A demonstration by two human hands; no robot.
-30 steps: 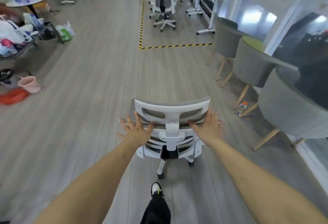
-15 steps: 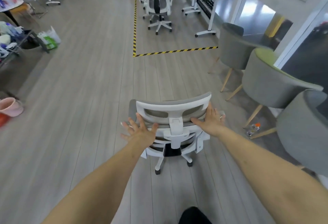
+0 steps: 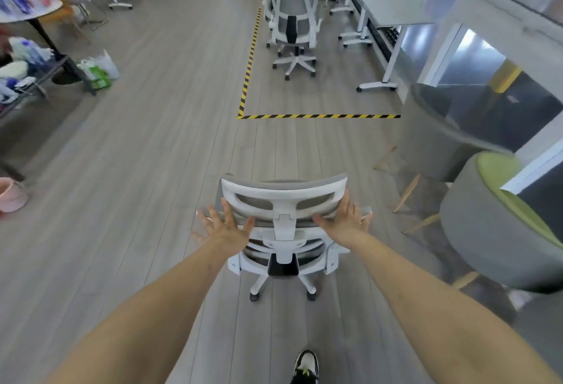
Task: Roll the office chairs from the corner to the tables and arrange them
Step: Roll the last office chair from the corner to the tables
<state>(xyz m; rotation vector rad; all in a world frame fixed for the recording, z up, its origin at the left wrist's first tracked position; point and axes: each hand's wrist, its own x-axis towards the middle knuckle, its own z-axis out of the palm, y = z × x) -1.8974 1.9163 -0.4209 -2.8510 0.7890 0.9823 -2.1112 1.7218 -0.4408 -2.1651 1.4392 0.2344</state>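
Observation:
A white office chair with grey mesh [image 3: 285, 198] stands on the wood floor right in front of me, its back toward me. My left hand [image 3: 224, 226] presses flat against the left side of its backrest with the fingers spread. My right hand [image 3: 344, 220] presses flat on the right side, fingers straight. Ahead, beyond the yellow-black floor tape [image 3: 318, 116], more white office chairs [image 3: 294, 21] stand beside a long grey table [image 3: 384, 3].
Grey tub armchairs [image 3: 487, 231] on wooden legs line the right, close to the chair's path. A cluttered rack [image 3: 36, 76], plastic bags [image 3: 99, 71] and a pink bucket [image 3: 10, 194] sit on the left. My shoe [image 3: 306, 365] shows at the bottom.
The chair and I have rolled forward along the floor; the tape line and far chairs are nearer. The armchairs have slid back on the right. Both hands stay flat on the backrest.

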